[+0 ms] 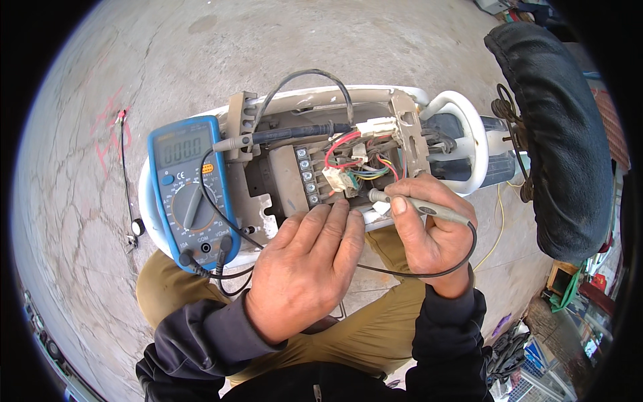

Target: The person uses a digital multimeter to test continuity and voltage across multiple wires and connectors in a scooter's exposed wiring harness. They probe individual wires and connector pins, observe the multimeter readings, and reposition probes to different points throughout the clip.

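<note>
On the left sits the blue multimeter; nearer and rightward, the left hand lies with fingers together at the open beige housing, and I can't tell whether the tips grip anything. Farther right, the right hand is pinching a grey probe at the housing's near side; it looks light and stiff, best held by its thick barrel, its black lead soft.

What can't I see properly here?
All in the head view:
Under the left hand: the hand covers it.
Tip of the probe in the right hand: too small among the wires.
Rest of the right sleeve: cut off by the bottom edge.
</note>
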Motion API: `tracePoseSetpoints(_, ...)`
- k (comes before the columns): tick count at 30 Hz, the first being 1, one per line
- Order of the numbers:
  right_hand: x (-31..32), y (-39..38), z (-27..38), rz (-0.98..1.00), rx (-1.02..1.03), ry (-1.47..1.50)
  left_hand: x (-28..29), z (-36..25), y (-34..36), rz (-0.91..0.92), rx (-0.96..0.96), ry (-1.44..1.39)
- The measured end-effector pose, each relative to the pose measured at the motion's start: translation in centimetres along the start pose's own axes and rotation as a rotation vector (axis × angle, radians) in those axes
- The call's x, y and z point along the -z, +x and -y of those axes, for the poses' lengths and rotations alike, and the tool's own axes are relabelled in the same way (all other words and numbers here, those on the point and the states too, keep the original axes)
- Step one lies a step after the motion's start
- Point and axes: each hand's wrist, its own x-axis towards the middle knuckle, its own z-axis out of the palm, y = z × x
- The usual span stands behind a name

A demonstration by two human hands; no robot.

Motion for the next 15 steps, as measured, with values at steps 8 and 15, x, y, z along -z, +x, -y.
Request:
tracePoseSetpoints(8,-0.17,-0.11,0.12,0.014,0.066,-0.106,-0.31,0.08,-0.02,-0.019,-0.010,-0.004)
tracePoseSetpoints(15,0.08,0.40,0.54,0.057,0.048,-0.115,-0.43,0.07,-0.04,-0.036,-0.014,-0.007)
